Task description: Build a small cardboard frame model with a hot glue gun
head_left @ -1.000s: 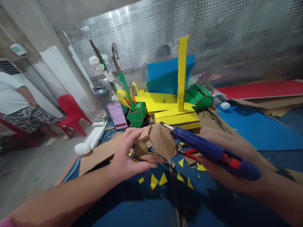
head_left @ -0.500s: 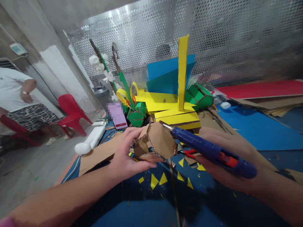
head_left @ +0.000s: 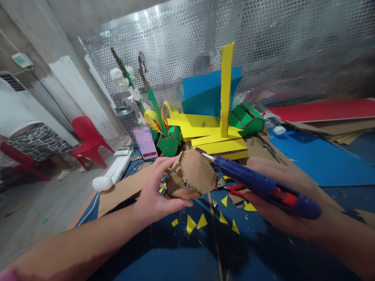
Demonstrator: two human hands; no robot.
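Observation:
My left hand point(head_left: 159, 191) grips a brown cardboard polyhedron point(head_left: 197, 173) from its left side, thumb below and fingers behind. An opening shows in the face turned toward the hand. In my right hand point(head_left: 281, 195) is a blue glue gun point(head_left: 252, 179) with a red-orange part near its rear end. Its metal tip meets the upper edge of the cardboard shape. Just beyond stands a yellow cardboard post point(head_left: 226, 89) on a yellow base point(head_left: 221, 147). Red-handled pliers point(head_left: 236, 190) lie partly hidden behind the glue gun.
Yellow scraps point(head_left: 202, 221) litter the blue table point(head_left: 164, 253). A phone point(head_left: 145, 143) leans by a green faceted pot point(head_left: 170, 141). Further back are a green cardboard shape point(head_left: 246, 119), a plastic bottle point(head_left: 272, 121) and a perforated metal panel point(head_left: 278, 50). A person stands left near a red chair point(head_left: 89, 136).
The cardboard polyhedron has tilted slightly in my left hand. The glue gun has shifted a little rightward, its tip still at the upper edge. The person at left has moved an arm.

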